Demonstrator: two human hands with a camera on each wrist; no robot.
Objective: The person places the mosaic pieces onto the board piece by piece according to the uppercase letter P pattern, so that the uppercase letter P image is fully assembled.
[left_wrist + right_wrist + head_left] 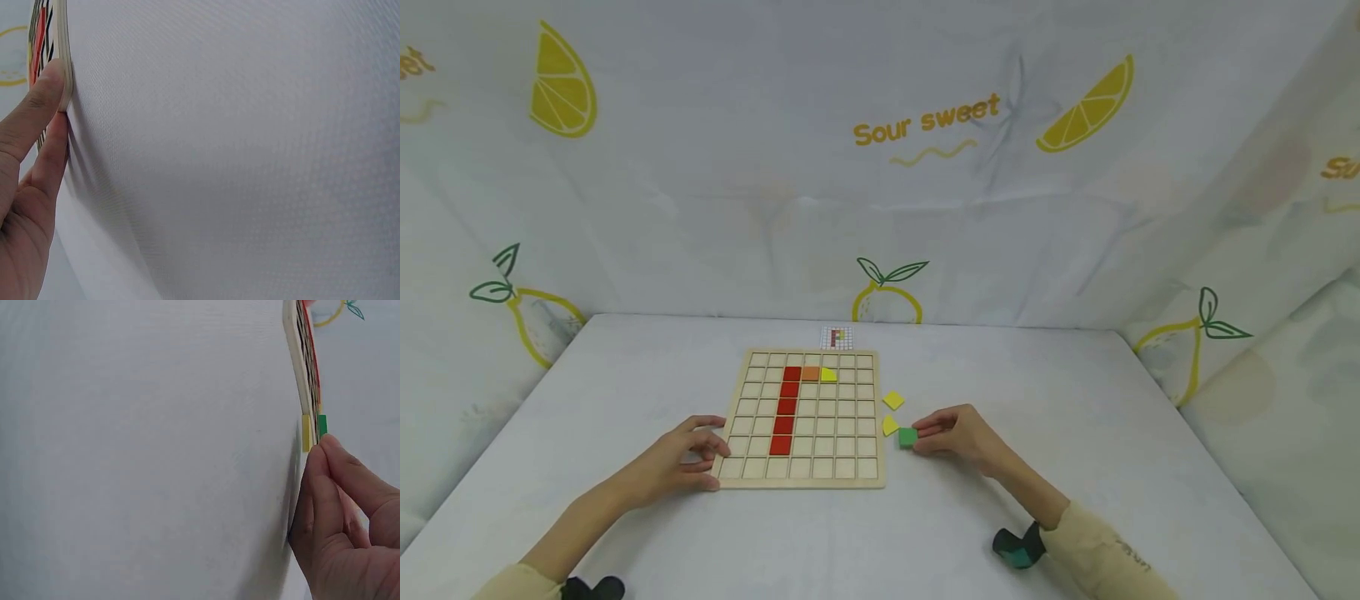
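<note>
A wooden grid board (853, 483) lies flat on the table. Red square tiles (786, 406) form a column on it, with an orange tile (811, 373) and a yellow tile (828, 375) beside the top one. Along the board's left edge, near the front corner, rest the fingers and thumb of my left hand (662, 467). My right hand (958, 437) pinches a green square tile (907, 437) between thumb and fingertips, just right of the board. Two loose yellow pieces, a square (892, 400) and one with a curved side (890, 426), lie close by.
Behind the board lies a small printed pattern card (837, 337). A white cloth covers the table (1015, 375), and a lemon-printed curtain (737, 208) hangs behind it. Dark wrist devices (1018, 548) sit at both sleeves.
</note>
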